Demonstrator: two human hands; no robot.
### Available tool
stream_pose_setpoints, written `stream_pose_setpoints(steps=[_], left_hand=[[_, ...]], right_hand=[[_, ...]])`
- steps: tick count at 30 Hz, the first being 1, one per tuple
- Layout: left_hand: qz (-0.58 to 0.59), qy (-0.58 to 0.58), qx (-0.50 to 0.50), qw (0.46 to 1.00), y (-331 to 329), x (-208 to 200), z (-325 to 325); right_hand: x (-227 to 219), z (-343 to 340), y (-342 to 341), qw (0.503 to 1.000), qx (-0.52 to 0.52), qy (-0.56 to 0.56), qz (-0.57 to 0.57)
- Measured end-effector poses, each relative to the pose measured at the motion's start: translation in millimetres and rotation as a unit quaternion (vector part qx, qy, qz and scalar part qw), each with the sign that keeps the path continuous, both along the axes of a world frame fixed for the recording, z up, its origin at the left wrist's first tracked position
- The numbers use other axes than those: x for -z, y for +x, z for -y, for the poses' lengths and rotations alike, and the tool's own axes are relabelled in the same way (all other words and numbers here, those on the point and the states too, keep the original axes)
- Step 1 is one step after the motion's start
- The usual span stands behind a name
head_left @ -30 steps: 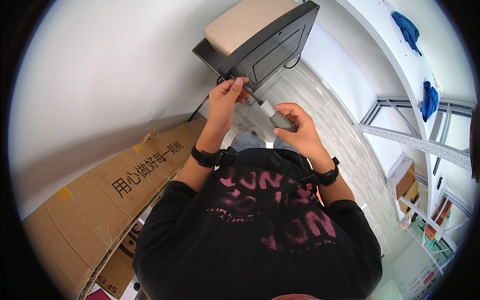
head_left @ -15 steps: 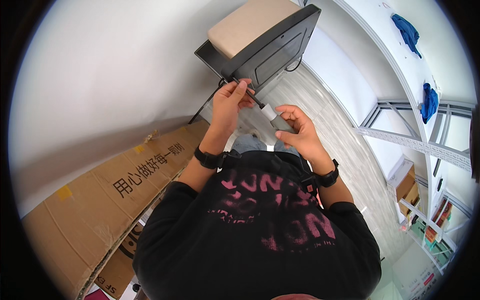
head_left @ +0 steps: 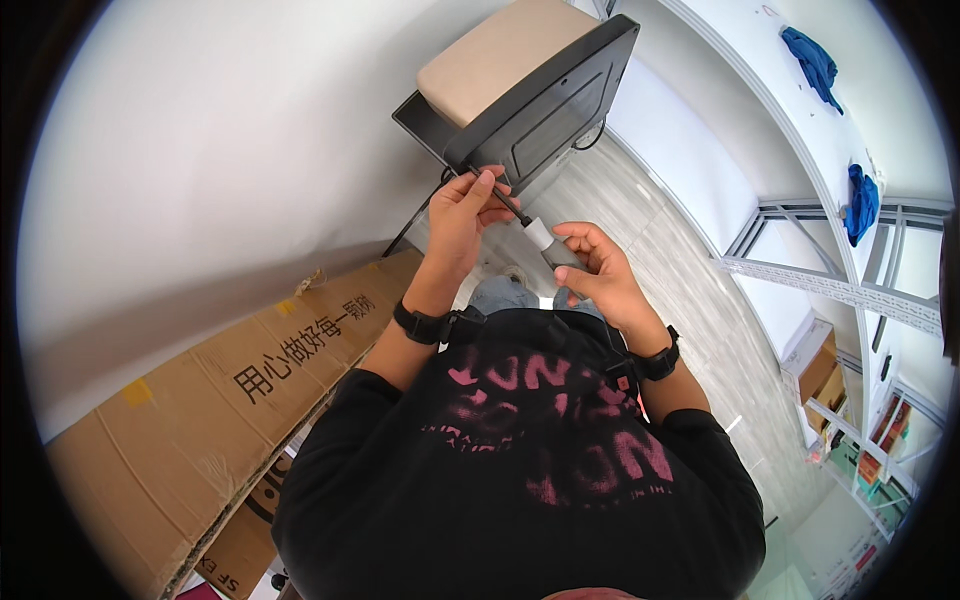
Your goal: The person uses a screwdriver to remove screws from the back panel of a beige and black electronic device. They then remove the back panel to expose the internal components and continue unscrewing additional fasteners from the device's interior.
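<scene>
My right hand (head_left: pixel 602 268) is closed around the thick grey body of a screwdriver (head_left: pixel 563 255) with a white collar. Its long dark shaft (head_left: pixel 511 206) points up and left. The fingers of my left hand (head_left: pixel 464 212) pinch that shaft near its far end. The tip reaches the lower corner of a black panel (head_left: pixel 565 105) with a recessed rectangle on its face. A beige block with rounded edges (head_left: pixel 505 55) sits against the panel's other side. My left fingers hide part of the shaft, and I cannot make out exactly what the tip touches.
A long cardboard box (head_left: pixel 215 420) lies along the wall at my left. A black cable (head_left: pixel 408 225) hangs by the panel's left corner. White metal shelving (head_left: pixel 840 285) with blue cloths (head_left: pixel 859 205) and a brown carton (head_left: pixel 815 365) stands at the right, beside the wood-look floor (head_left: pixel 680 290).
Both hands and the screwdriver sit slightly lower and to the right in the picture. The grip of each hand is the same, and the view has shifted a little.
</scene>
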State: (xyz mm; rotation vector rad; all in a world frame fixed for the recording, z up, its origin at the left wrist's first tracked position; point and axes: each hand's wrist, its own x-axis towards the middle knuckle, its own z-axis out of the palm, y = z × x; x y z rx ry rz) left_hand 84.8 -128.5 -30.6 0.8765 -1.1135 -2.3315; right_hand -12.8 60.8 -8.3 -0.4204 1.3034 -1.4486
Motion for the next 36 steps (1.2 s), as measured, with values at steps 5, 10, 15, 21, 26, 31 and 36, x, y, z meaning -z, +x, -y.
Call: stream_pose_setpoints(steps=[5, 10, 15, 21, 26, 31, 36], left_hand=[[0.021, -0.008, -0.008, 1.000, -1, 0, -1], [0.025, -0.027, -0.017, 0.999, -1, 3, -2], [0.005, -0.026, -0.013, 1.000, 0, 2, -2], [-0.011, 0.015, -0.007, 1.000, 0, -6, -2], [-0.019, 0.025, -0.003, 0.999, 1, -7, -3], [-0.012, 0.020, 0.010, 1.000, 3, -6, -2], [-0.001, 0.014, 0.011, 1.000, 4, -5, -3]], right_hand=[[3, 0, 2, 0.994, 0.018, -0.006, -0.104], [18, -3, 2, 0.981, 0.007, -0.037, -0.189], [-2, -6, -12, 0.990, -0.017, -0.016, 0.137], [-3, -6, -3, 0.999, 0.017, -0.017, -0.027], [5, -6, 1, 0.994, 0.036, -0.040, -0.094], [4, -8, 2, 0.994, 0.039, -0.025, -0.095], [6, -10, 5, 0.976, 0.048, -0.014, -0.211]])
